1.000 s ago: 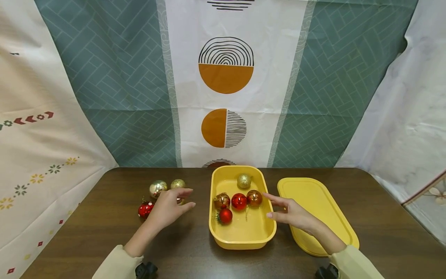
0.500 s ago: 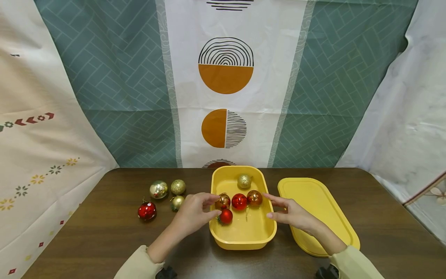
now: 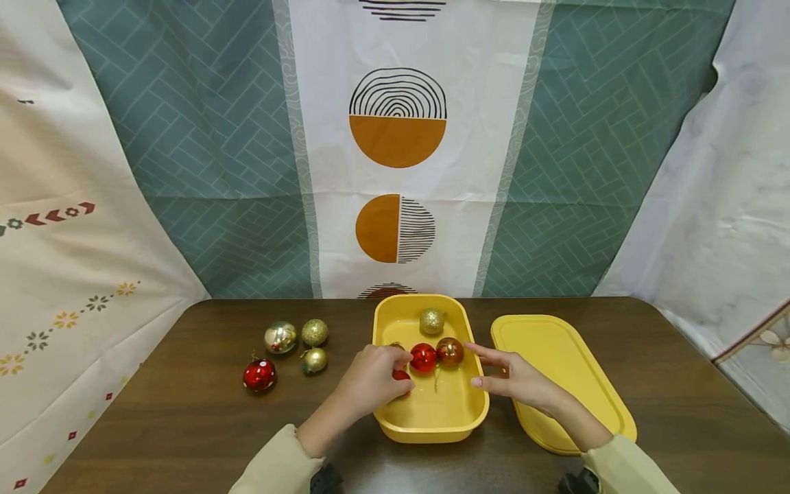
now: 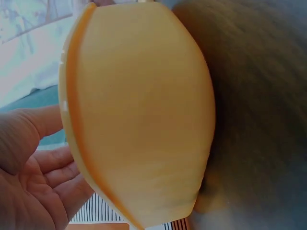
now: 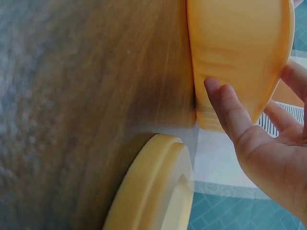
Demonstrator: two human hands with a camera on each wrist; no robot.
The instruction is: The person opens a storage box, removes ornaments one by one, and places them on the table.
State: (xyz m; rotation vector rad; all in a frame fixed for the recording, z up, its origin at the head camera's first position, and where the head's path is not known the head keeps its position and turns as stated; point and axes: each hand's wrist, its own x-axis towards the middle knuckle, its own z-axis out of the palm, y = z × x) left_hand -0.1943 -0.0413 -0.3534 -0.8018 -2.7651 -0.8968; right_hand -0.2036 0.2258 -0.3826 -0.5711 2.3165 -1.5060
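Observation:
A yellow plastic box [image 3: 432,412] holds several Christmas baubles. My left hand [image 3: 373,374] reaches over its left rim, thumb and fingers parted around a small red bauble [image 3: 400,376]. Its fingertips are hidden behind the box wall in the left wrist view, so contact with the bauble cannot be made out. Beside it lie a shiny red bauble [image 3: 422,358] and a copper bauble [image 3: 450,352]; a gold glitter bauble [image 3: 432,321] sits farther back. At the right rim is my right hand [image 3: 521,377], fingers loosely extended by the box's outer wall [image 5: 230,57].
Left of the box lie a dotted red bauble [image 3: 259,374], a shiny pale-gold bauble [image 3: 280,337], a glitter bauble [image 3: 315,332] and a small gold-green bauble [image 3: 314,360]. A yellow lid [image 3: 568,377] lies to the right on the dark wooden table [image 3: 185,439]. Patterned cloth hangs behind.
From beside the loose baubles, my left hand has moved right, over the box's left rim to the small red bauble. The right hand has stayed at the right rim.

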